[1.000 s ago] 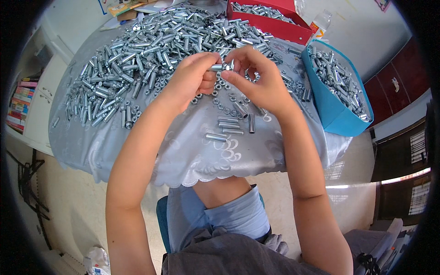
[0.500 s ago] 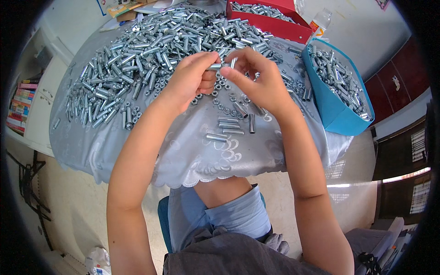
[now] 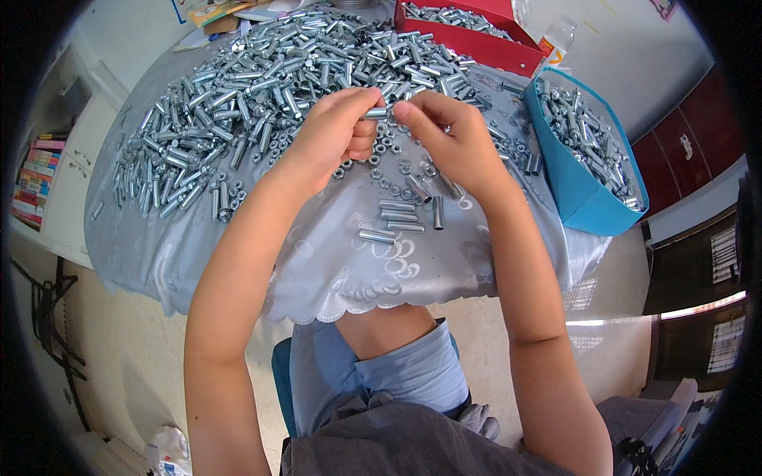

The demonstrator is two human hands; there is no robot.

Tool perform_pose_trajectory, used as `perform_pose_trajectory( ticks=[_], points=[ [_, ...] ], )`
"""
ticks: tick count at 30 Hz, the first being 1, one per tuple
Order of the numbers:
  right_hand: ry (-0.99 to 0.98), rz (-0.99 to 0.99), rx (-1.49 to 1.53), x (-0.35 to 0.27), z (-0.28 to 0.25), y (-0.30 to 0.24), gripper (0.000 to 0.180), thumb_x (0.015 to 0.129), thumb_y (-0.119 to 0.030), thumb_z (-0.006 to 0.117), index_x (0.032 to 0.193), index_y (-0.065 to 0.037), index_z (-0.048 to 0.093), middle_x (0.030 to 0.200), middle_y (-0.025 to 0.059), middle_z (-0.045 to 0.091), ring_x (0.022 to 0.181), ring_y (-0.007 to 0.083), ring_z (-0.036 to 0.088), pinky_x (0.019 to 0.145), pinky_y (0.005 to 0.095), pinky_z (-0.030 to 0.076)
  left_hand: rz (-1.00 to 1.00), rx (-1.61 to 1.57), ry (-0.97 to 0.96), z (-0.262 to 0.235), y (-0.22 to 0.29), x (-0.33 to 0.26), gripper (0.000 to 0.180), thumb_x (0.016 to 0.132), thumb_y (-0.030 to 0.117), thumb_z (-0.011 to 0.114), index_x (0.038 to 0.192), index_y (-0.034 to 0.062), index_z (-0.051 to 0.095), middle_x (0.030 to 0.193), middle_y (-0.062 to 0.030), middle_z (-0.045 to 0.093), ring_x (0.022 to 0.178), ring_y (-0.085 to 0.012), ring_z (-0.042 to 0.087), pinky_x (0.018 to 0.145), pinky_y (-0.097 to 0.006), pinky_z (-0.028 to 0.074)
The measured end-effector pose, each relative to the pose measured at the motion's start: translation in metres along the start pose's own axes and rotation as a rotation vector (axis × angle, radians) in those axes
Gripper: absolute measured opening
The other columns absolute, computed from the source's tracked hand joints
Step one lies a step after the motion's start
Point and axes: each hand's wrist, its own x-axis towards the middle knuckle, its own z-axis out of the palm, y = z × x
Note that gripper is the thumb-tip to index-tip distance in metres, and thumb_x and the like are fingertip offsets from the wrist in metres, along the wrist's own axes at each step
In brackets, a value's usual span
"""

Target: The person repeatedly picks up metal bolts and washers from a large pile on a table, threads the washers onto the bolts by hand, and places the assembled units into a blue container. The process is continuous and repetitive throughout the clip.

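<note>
My left hand (image 3: 332, 136) is closed round a shiny metal sleeve anchor (image 3: 374, 114), which lies level and points right. Thumb and index finger of my right hand (image 3: 449, 136) pinch together at that anchor's right end; whatever is between the fingertips is too small to make out. Below the hands, several loose metal sleeves (image 3: 398, 216) lie on the grey tablecloth (image 3: 317, 274). Hex nuts (image 3: 379, 149) and washers are scattered just under my fingers. Beyond them spreads a big heap of anchor bolts (image 3: 262, 87).
A blue fabric bin (image 3: 587, 190) full of bolts stands at the table's right edge. At the back right are a red box (image 3: 492, 51) holding more bolts and a clear bottle (image 3: 558, 38). Papers (image 3: 214, 14) lie at the far left.
My right fingers have closed from a wider spread into a pinch by the anchor's end. A shiny metal cylinder seen between them before is now out of sight. My left hand keeps its hold.
</note>
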Motion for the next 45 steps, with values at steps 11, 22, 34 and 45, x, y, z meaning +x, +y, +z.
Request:
perform_pose_trajectory(
  ticks=[11, 22, 34, 45],
  points=[
    [-0.030, -0.017, 0.006, -0.001, 0.001, -0.005, 0.025, 0.078, -0.021, 0.065, 0.092, -0.002, 0.057, 0.063, 0.0033, 0.052, 0.050, 0.0098, 0.042, 0.047, 0.0250, 0.037, 0.001, 0.028, 0.024, 0.003, 0.003, -0.002, 0.017, 0.090, 0.025, 0.047, 0.085, 0.0096, 0.049, 0.052, 0.0093, 0.023, 0.043, -0.0030, 0.021, 0.042, -0.021, 0.019],
    [-0.046, -0.121, -0.054, -0.002, 0.003, -0.006, 0.022, 0.081, -0.022, 0.061, 0.084, 0.000, 0.057, 0.061, 0.0100, 0.053, 0.052, 0.0152, 0.048, 0.051, 0.0295, 0.041, -0.002, 0.029, -0.040, -0.001, 0.000, -0.001, 0.019, 0.089, 0.026, 0.048, 0.083, 0.0070, 0.049, 0.055, 0.0071, 0.031, 0.045, -0.0032, 0.026, 0.042, -0.021, 0.023],
    [-0.115, 0.202, 0.207, -0.002, 0.009, -0.001, 0.038, 0.091, -0.031, 0.046, 0.077, 0.003, 0.056, 0.057, 0.0047, 0.048, 0.049, 0.0123, 0.040, 0.047, 0.0274, 0.036, 0.499, 0.550, 0.035, 0.002, -0.013, 0.002, 0.022, 0.092, 0.023, 0.043, 0.091, 0.0030, 0.051, 0.063, 0.0010, 0.046, 0.054, -0.0079, 0.040, 0.050, -0.023, 0.034],
    [-0.198, 0.461, 0.696, 0.001, 0.000, -0.013, 0.037, 0.090, -0.035, 0.048, 0.067, -0.006, 0.046, 0.058, -0.0037, 0.036, 0.048, 0.0062, 0.031, 0.043, 0.0220, 0.028, 0.697, 0.664, 0.049, 0.010, -0.013, -0.005, 0.018, 0.091, 0.021, 0.047, 0.094, 0.0035, 0.050, 0.076, -0.0033, 0.054, 0.064, -0.0102, 0.050, 0.058, -0.024, 0.041]
  ],
)
